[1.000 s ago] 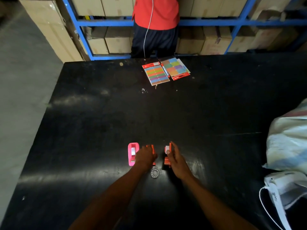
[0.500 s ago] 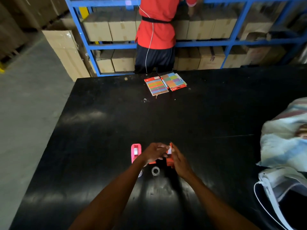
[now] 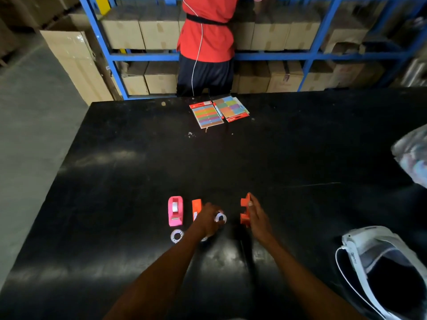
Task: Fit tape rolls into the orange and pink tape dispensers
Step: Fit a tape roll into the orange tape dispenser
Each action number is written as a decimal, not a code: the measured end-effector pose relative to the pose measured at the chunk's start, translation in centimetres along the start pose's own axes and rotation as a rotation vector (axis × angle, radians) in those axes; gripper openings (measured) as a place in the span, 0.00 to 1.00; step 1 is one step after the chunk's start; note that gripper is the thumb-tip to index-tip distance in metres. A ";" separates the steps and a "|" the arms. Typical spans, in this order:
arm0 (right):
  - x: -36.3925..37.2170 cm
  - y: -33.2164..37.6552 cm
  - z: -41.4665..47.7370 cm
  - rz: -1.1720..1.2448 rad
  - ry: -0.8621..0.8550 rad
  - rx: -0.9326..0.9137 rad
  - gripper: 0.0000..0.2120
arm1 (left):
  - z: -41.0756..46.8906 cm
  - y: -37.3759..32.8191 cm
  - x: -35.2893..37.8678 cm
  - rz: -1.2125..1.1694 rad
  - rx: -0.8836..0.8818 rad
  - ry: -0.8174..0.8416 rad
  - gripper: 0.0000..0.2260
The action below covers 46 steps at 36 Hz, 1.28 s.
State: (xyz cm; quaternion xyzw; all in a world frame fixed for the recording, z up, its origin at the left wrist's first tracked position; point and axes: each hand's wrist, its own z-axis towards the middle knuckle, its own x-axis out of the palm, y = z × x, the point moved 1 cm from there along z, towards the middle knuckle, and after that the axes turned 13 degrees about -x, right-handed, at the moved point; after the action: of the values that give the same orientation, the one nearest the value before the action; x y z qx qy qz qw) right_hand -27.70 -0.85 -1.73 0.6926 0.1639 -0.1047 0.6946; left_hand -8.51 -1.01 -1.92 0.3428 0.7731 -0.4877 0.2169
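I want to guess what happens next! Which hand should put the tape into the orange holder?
Probably the left hand: it already holds a tape roll. The right hand grips an orange dispenser piece, so it looks set to steady that.

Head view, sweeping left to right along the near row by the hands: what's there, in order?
Pink dispenser → orange dispenser half → left hand holding a tape roll → second orange piece → right hand. A loose roll lies nearer, below the pink one.
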 end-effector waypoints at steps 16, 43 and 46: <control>-0.2 -2.6 1.2 -0.008 0.035 0.089 0.22 | 2.5 0.1 4.5 0.424 0.026 -0.024 0.14; 2.2 -0.1 -2.0 -0.035 0.165 0.023 0.23 | -3.8 7.0 2.7 0.314 -0.052 -0.128 0.27; 1.8 -0.3 -2.0 -0.048 0.171 0.030 0.23 | -3.7 6.8 3.0 0.298 -0.080 -0.145 0.28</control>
State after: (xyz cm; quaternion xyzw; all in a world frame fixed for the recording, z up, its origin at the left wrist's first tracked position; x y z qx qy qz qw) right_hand -26.28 1.33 -2.69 0.7051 0.2379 -0.0642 0.6649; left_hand -5.50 5.28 -6.40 0.4086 0.7149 -0.4425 0.3552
